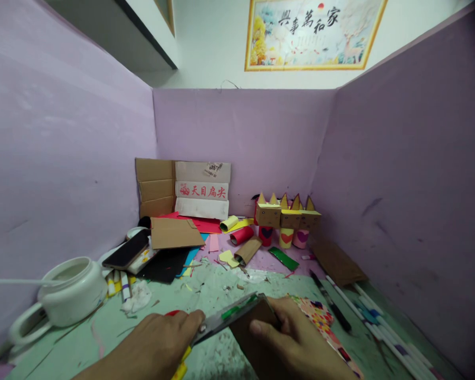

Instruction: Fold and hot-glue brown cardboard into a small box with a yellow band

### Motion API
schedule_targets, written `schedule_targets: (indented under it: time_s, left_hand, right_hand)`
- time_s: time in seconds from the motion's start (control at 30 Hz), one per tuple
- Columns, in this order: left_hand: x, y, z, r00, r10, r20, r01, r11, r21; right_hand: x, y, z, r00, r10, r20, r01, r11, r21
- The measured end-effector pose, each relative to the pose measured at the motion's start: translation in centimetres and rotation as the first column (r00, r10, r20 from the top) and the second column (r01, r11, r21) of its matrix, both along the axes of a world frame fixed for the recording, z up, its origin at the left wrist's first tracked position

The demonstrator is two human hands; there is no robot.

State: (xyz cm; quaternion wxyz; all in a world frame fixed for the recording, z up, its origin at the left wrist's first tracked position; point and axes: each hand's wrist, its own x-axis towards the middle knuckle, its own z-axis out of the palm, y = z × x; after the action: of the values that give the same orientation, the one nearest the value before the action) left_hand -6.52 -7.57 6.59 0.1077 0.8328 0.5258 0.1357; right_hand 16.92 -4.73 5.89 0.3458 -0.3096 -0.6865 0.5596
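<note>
Mug [77, 295], white and glossy, stands left of and beyond the left hand; it appears rigid, likely breakable and slippery if wet, with its handle the sound place to lift it. Phone [126, 250], dark-faced, lies beyond the left hand, propped at a slant.

Left hand [154, 338] is wrapped round the handles of the scissors [211, 328], yellow and red parts showing at the grip. Metal blades extend from it toward the right hand; they are judged stiff and moderately light, safe to take by the handles only. Blades meet the upper part of the brown card [248, 338]; whether the card lies between them cannot be told.

Brown card is between the two hands, tilted, its right side pinched by the right hand [293, 335], thumb on the near face. It is judged light and fairly stiff, dry enough not to slip, yet liable to crease under a hard pinch. Recommended hold: flat between thumb and fingers, well back from the blades.

Patterned sheet [314, 315] lies just beyond and right of the right hand; it appears thin. Black slim tool [330, 301] and white pens [383, 332] lie farther right of that hand.
</note>
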Motion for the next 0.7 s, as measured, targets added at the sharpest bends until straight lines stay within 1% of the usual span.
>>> schedule_targets:
  time_s: [0.13,0.23,0.3,0.37,0.47,0.53,0.6,0.7]
  left_hand:
    - [0.7,-0.2,0.5,0.997,0.014,-0.08,-0.014,1.0,-0.003]
    - [1.2,-0.2,0.6,0.986,0.009,-0.166,-0.02,0.998,-0.065]
    - [1.5,-0.1,0.4,0.981,0.011,-0.196,-0.027,0.997,-0.079]
    - [1.6,0.0,0.1,0.98,0.018,-0.198,-0.03,0.998,-0.061]
    - [1.5,0.0,-0.2,0.978,0.001,-0.209,-0.013,0.998,-0.061]
    - [1.3,0.0,0.0,0.985,-0.019,-0.174,0.003,0.996,-0.088]
    - [1.1,-0.2,0.4,0.995,-0.031,-0.093,0.019,0.993,-0.12]
    - [1.0,-0.5,0.9,0.999,-0.025,0.029,0.029,0.988,-0.151]
  right_hand:
    - [-0.6,-0.1,-0.2,0.999,0.041,0.008,-0.041,0.999,-0.016]
    - [-0.7,0.0,-0.3,0.999,0.031,0.031,-0.031,1.0,-0.001]
    - [-0.6,0.1,-0.5,0.998,0.027,0.06,-0.027,1.0,0.001]
    - [-0.5,0.1,-0.7,0.997,0.005,0.074,-0.005,1.0,0.0]
    - [-0.3,0.1,-0.9,0.996,-0.027,0.079,0.026,0.999,0.019]
    - [-0.3,0.1,-1.1,0.998,0.003,0.066,-0.004,1.0,0.014]
    - [-0.3,0.2,-1.1,0.998,0.049,0.04,-0.049,0.999,-0.007]
    - [-0.3,0.3,-0.9,0.998,0.042,0.044,-0.041,0.999,-0.011]
